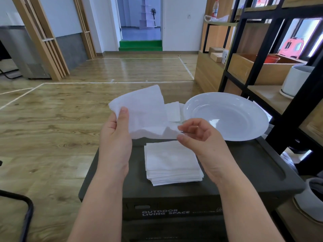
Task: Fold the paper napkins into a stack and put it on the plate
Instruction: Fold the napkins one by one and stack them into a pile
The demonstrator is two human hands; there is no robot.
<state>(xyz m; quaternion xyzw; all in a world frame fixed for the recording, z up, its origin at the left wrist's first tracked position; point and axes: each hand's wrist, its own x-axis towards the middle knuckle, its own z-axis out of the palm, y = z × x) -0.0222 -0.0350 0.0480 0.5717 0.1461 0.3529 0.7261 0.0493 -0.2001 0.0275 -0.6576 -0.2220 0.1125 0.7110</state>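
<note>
Left hand (116, 137) raised over the near left part of the box (244, 165), thumb on the front of an open napkin (145, 112), fingers curled behind it. It pinches the sheet's left edge.

Napkin hangs in the air between the 2 hands, above and just beyond the stack (172, 163). Sheet is rumpled, partly unfolded, its upper left corner highest; lower edge sags toward the right hand. Long axis hard to call: it reads roughly square, tilted.

Stack lies flat on the box lid, directly below the held sheet and between the wrists. Several folded squares, edges a little staggered at the near side.

Right hand (197, 133) at the napkin's lower right corner, thumb and forefinger closed on it in a fine pinch, other fingers loosely curled.

Behind the held sheet, 1 more small folded napkin (173, 111) lies just beside the plate's left rim; touching or not, cannot tell.

Plate (227, 117) sits at the far right of the lid, bare of napkins, well apart from the stack and nearer the right hand.

Judgement: folding is in progress. Next move likely brings the 2 pinched edges together, then drops the square straight down onto the stack. The plate lies to the right and beyond, so the right hand is better placed for the final carry.
</note>
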